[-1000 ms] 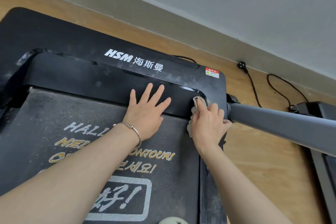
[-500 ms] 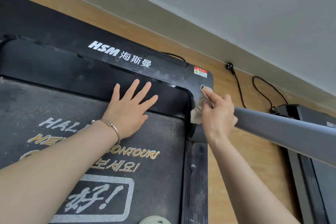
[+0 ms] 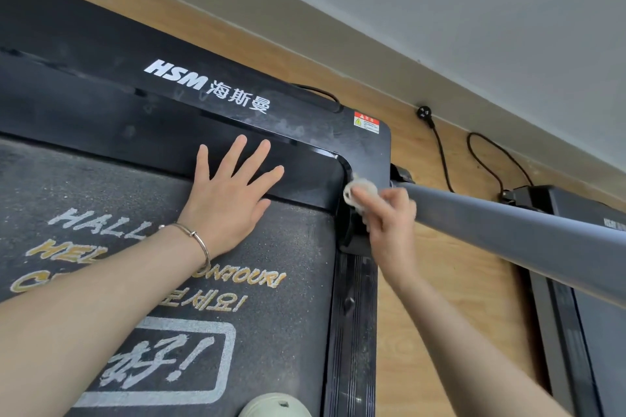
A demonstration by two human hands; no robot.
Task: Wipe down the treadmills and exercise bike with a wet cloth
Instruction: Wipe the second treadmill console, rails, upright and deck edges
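Drawn back from the red-and-white warning label, the right hand, fingers curled round a bunched pale cloth, now rubs the front right inner corner of the black glossy treadmill; the left hand lies flat, fingers spread; wiping judged ongoing.

even, soft daylight; faint glare on the glossy black treadmill cover; the right hand motion-blurred; wide-angle bending at edges.

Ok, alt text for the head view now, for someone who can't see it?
The right hand holds a pale cloth against the front right corner of a black treadmill, beside a grey post. The left hand rests flat, fingers spread, on the belt and front cover. A power cord lies on the wooden floor.
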